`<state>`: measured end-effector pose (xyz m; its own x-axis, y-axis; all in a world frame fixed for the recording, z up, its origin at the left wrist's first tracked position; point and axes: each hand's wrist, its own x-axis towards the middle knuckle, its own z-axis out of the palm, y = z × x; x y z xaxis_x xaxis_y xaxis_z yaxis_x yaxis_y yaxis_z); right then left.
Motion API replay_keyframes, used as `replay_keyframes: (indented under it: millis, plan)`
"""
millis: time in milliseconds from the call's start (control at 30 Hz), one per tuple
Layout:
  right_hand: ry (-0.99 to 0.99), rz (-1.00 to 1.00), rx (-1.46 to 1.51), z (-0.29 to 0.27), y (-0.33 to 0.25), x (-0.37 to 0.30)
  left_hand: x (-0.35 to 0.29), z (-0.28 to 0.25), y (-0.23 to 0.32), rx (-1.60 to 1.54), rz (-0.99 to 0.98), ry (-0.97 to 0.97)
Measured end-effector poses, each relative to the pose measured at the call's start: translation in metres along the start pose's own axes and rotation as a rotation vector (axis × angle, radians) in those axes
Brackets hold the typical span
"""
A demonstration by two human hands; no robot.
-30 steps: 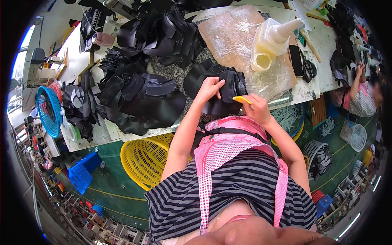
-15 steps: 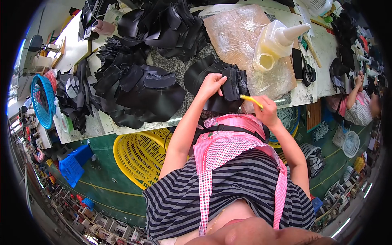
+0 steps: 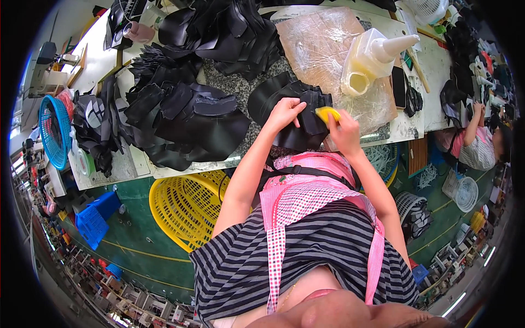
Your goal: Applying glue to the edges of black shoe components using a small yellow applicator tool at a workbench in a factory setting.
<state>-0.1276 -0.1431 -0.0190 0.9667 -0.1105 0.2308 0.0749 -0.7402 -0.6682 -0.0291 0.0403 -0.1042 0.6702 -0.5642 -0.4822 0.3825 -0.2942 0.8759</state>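
My left hand [image 3: 285, 113] is closed on a stack of black leather pieces [image 3: 313, 124] at the near table edge, its thumb and forefinger over the top piece. Some of its fingertips are hidden against the stack. In my right hand [image 3: 345, 132] is a small flat yellow scraper [image 3: 328, 113], pinched between thumb and fingers. The scraper's broad face shows, and its edge is at the right side of the stack. A rounded black leather piece [image 3: 268, 98] extends beyond my left hand.
Beyond my right hand, a squeeze bottle of pale yellow liquid [image 3: 365, 65] lies tilted on a plastic-wrapped board [image 3: 306, 41]. A phone [image 3: 398, 87] and black scissors [image 3: 414, 101] lie right of it. Black leather piles [image 3: 202, 117] cover the left. A yellow basket [image 3: 183, 210] stands below the table.
My right hand has moved left, bringing the scraper to the stack and turning it from edge-on to broad side. My left hand has stayed nearly in place.
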Motion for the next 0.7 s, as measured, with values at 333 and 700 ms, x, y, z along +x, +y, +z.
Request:
replay_keyframes:
  millis: [333, 700]
  plan:
    - [0.084, 0.107, -0.036, 0.01, 0.028, 0.025, -0.018, 0.005, -0.007, -0.08, 0.148, 0.033]
    - [0.347, 0.41, 0.307, -0.048, 0.061, -0.008, -0.255, -0.039, 0.068, -0.836, 0.356, 1.127]
